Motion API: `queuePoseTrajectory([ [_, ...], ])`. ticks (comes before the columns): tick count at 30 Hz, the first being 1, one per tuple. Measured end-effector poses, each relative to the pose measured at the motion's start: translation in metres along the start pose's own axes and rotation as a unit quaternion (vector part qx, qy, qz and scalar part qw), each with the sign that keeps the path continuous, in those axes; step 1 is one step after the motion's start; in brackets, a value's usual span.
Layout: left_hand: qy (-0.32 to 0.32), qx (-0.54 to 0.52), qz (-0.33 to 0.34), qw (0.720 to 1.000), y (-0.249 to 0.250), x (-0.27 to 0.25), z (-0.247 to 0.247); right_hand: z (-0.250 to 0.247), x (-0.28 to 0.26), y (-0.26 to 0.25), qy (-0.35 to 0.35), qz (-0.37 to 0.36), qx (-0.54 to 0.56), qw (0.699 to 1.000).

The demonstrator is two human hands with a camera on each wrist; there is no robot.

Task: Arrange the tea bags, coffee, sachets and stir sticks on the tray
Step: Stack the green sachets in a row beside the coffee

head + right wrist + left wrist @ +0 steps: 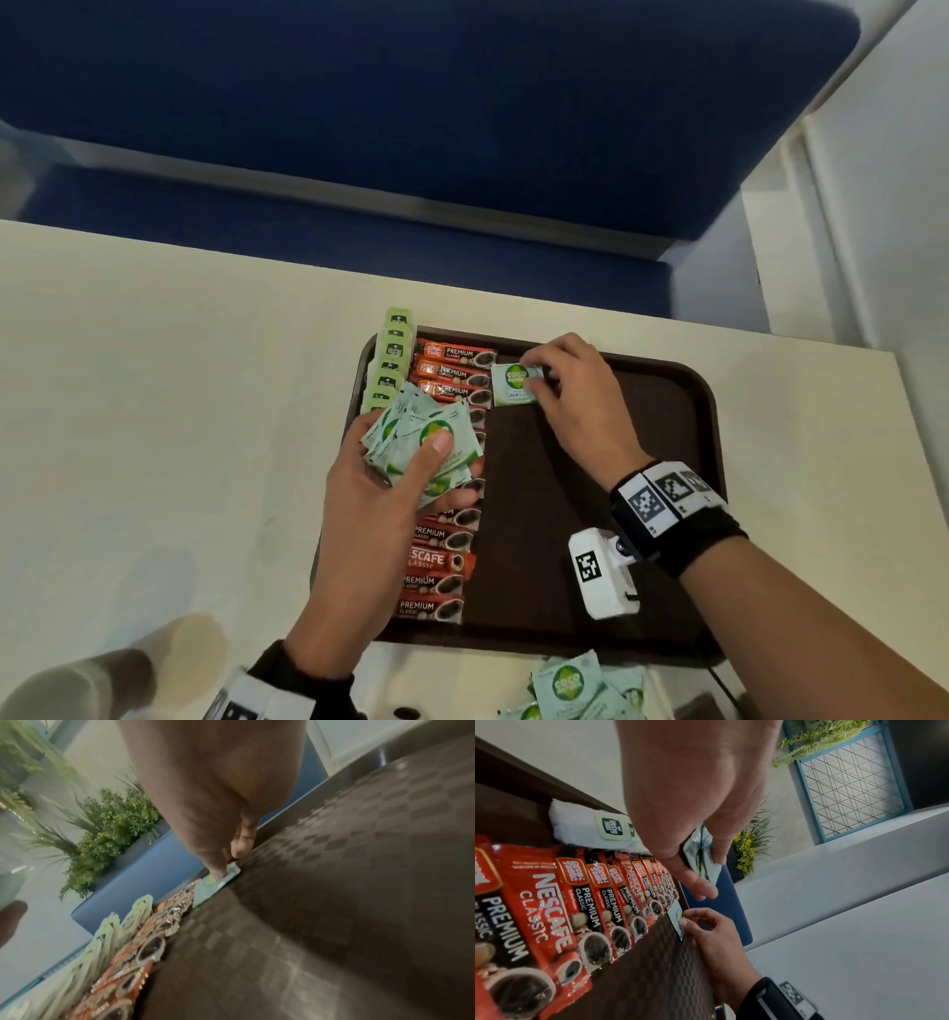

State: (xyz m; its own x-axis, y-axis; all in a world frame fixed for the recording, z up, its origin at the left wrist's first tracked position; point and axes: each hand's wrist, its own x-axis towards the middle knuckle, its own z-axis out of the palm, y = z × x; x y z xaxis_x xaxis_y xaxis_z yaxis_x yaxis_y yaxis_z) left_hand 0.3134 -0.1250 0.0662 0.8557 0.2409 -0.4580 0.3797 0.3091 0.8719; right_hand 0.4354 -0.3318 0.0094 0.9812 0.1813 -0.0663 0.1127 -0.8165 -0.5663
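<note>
Head view: a dark brown tray [683, 411] sits on a cream table [154, 385]. Along the tray's left edge stands a column of pale green tea bags [393, 354], part of it hidden by the left hand. Just beside it, toward the centre, runs a column of red coffee sachets [441, 565] from the far edge to the near edge, each with its long axis across the tray.

One green-and-white sachet [515, 384] lies flat on the tray floor near the far edge, its left side touching or all but touching the right ends of the top coffee sachets. The right hand [575, 401] has thumb and fingers curled onto that sachet's right side; the right wrist view shows the fingertips [218, 874] pressed down on it. Whether it is being pinched or only pressed flat cannot be settled.

The left hand [405, 478] hovers over the middle of the coffee column, gripping a fanned bundle of sachets [421, 437], thumb on top. More of these sachets [570, 683] lie on the table beyond the tray's near edge. No stir sticks can be identified.

Assessment: the placed sachet heads a third column. The next slot lies directly toward the near edge from it, on bare tray floor. The bundle lies left of that slot, across the coffee column, and the right hand is nearer the slot. The likely move is a transfer from bundle to right hand.
</note>
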Motion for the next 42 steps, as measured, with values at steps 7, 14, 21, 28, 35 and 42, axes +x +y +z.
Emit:
queuePoseTrajectory([
  [7, 0.012, 0.005, -0.006, 1.0, -0.004, 0.004, -0.007, 0.006, -0.005, 0.006, 0.0, 0.001, -0.026, 1.0],
  [14, 0.029, -0.004, 0.0, 1.0, -0.004, 0.008, -0.01, 0.006, -0.009, 0.005, 0.011, -0.009, -0.031, 0.999],
  [21, 0.041, -0.012, 0.001, 0.999, -0.003, 0.009, -0.014, 0.007, -0.006, 0.005, 0.006, -0.011, -0.052, 0.999],
  [28, 0.042, -0.014, -0.004, 0.999, -0.003, 0.009, -0.015, 0.006, -0.004, 0.003, 0.002, -0.004, -0.062, 0.998],
  [35, 0.035, -0.01, -0.01, 0.999, -0.004, 0.011, -0.015, 0.005, -0.003, 0.003, 0.001, -0.01, -0.073, 0.997],
  [42, 0.023, -0.002, -0.009, 1.0, -0.003, 0.01, -0.011, -0.008, -0.015, -0.012, 0.045, 0.024, 0.044, 0.998],
])
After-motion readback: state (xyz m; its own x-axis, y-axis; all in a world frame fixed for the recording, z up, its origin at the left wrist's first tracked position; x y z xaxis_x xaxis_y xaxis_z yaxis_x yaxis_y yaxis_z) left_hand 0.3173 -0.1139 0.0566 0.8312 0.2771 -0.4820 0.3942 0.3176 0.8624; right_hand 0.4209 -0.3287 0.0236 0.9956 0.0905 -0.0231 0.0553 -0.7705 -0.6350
